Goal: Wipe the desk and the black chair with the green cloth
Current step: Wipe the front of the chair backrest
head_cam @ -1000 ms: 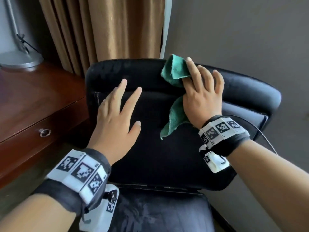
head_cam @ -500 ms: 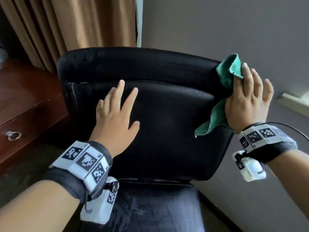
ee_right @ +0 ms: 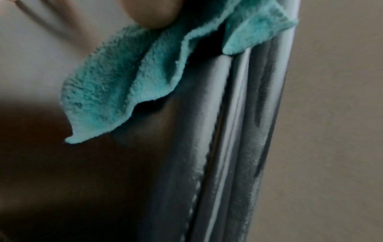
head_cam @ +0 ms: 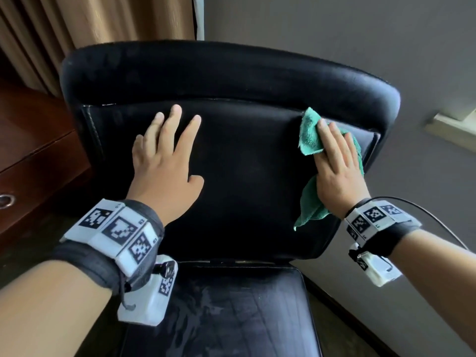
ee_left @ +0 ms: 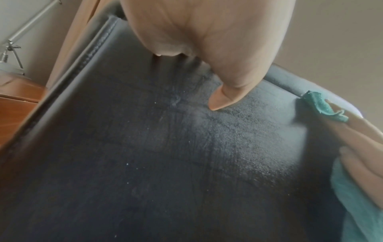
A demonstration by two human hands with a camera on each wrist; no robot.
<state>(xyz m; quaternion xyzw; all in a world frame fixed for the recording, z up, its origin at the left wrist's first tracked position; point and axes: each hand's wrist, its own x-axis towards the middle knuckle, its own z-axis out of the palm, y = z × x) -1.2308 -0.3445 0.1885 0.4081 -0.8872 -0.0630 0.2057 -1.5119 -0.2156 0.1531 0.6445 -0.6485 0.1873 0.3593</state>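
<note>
The black chair (head_cam: 244,181) faces me, its backrest filling the head view. My left hand (head_cam: 164,155) lies flat on the left half of the backrest panel, fingers spread and straight, and holds nothing. Its thumb (ee_left: 223,98) touches the dusty leather (ee_left: 165,155). My right hand (head_cam: 334,163) presses the green cloth (head_cam: 310,137) against the panel's upper right corner with straight fingers. One end of the cloth hangs below the palm, and its folds (ee_right: 116,91) lie against the chair's side piping (ee_right: 228,131). The wooden desk (head_cam: 31,150) stands at the left.
A desk drawer with a ring pull (head_cam: 6,200) is left of the chair. Brown curtains (head_cam: 103,21) hang behind it and a grey wall (head_cam: 360,34) runs along the right. The chair seat (head_cam: 231,318) is below my wrists. A lamp (ee_left: 12,49) stands on the desk.
My right hand swept the cloth along the backrest's top edge from the middle to the right, then came down onto the front panel's right corner. The left hand stayed on the backrest.
</note>
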